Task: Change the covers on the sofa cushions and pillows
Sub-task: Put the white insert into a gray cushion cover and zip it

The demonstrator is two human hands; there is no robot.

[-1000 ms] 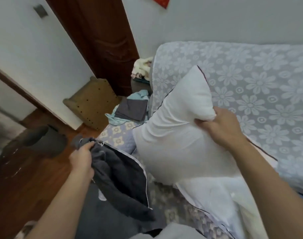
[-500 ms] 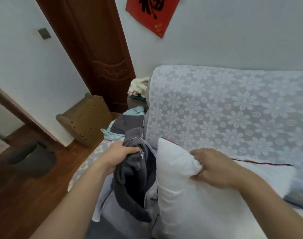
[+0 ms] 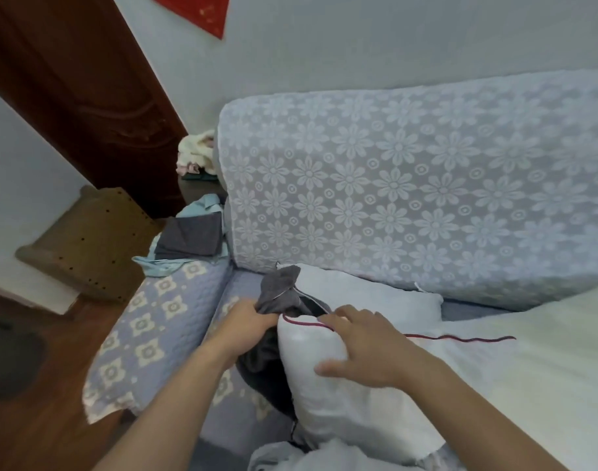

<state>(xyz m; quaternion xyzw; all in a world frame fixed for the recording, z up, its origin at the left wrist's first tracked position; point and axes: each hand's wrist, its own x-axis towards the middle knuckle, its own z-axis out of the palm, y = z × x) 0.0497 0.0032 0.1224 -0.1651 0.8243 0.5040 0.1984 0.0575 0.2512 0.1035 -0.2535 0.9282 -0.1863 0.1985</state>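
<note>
Left hand (image 3: 248, 323): fingers curled, gripping the grey cover (image 3: 280, 294) edge.
Right hand (image 3: 365, 348): fingers spread, pressing the white pillow (image 3: 328, 402).

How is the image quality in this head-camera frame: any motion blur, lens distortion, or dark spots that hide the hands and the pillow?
Head view: light is soft and even, without glare. Wide-angle distortion bends the door frame and sofa back. The left hand, gripping the grey cover, and the right hand on the white pillow look slightly soft, yet readable. The lower-left floor is dim.
</note>
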